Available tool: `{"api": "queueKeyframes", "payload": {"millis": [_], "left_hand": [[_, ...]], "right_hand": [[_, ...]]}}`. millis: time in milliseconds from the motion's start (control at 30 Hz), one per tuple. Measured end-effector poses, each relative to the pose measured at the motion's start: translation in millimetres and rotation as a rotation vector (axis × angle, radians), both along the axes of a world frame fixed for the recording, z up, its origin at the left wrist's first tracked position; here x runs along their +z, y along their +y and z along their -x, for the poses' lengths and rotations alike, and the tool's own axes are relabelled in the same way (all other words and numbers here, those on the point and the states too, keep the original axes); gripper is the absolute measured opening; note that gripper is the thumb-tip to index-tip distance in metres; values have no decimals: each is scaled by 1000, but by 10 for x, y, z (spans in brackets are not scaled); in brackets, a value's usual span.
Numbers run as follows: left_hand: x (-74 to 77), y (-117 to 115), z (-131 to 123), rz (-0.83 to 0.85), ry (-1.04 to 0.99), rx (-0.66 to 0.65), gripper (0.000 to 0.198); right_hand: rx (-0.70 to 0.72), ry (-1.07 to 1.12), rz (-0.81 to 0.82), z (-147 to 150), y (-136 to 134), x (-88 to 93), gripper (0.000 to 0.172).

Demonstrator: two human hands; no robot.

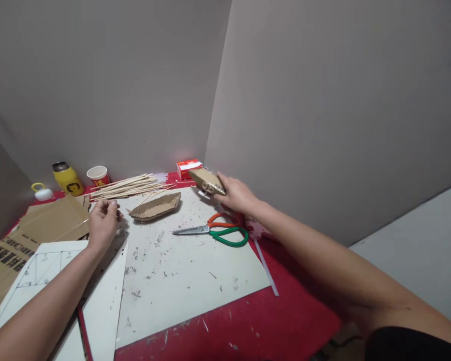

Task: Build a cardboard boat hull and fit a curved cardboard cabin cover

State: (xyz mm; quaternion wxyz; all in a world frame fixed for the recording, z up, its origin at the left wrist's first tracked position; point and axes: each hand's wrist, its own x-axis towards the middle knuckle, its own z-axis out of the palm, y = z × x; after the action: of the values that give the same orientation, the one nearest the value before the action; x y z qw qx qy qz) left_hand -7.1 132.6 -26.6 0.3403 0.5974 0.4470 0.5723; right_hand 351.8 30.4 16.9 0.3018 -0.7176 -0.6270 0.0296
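Note:
My right hand (237, 194) reaches to the far side of the red table (270, 321) and grips a small brown cardboard piece (206, 182), lifted just off the white board (180, 271). My left hand (103, 220) hovers over the left part of the board with its fingers curled loosely; whether anything is in them does not show. Between the hands lies a boat-shaped cardboard model (156, 206). Scissors (220, 230) with one orange and one green handle lie just below my right wrist.
A bundle of thin wooden sticks (130, 186) lies at the back, with a red-and-white small box (189, 168), a paper cup (97, 175) and a yellow bottle (67, 179). Flat cardboard sheets (41, 225) and a paper with a pencil drawing (41, 268) sit left. Grey walls enclose the corner.

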Motion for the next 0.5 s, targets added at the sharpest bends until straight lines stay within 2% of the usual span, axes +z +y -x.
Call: {"api": "queueKeyframes", "payload": {"millis": [100, 233, 333, 433, 500], "left_hand": [[14, -17, -3, -7, -16, 13, 17], [77, -67, -20, -17, -49, 6, 14], [144, -100, -50, -13, -97, -19, 13], [245, -169, -109, 10, -161, -71, 15], [334, -266, -168, 32, -216, -125, 19]], "right_hand": [[12, 196, -74, -40, -131, 189, 78], [226, 552, -34, 195, -444, 339, 59], [363, 810, 42, 472, -681, 298, 52], [458, 1223, 155, 722, -837, 210, 48], [502, 1366, 200, 870, -896, 175, 48]]}}
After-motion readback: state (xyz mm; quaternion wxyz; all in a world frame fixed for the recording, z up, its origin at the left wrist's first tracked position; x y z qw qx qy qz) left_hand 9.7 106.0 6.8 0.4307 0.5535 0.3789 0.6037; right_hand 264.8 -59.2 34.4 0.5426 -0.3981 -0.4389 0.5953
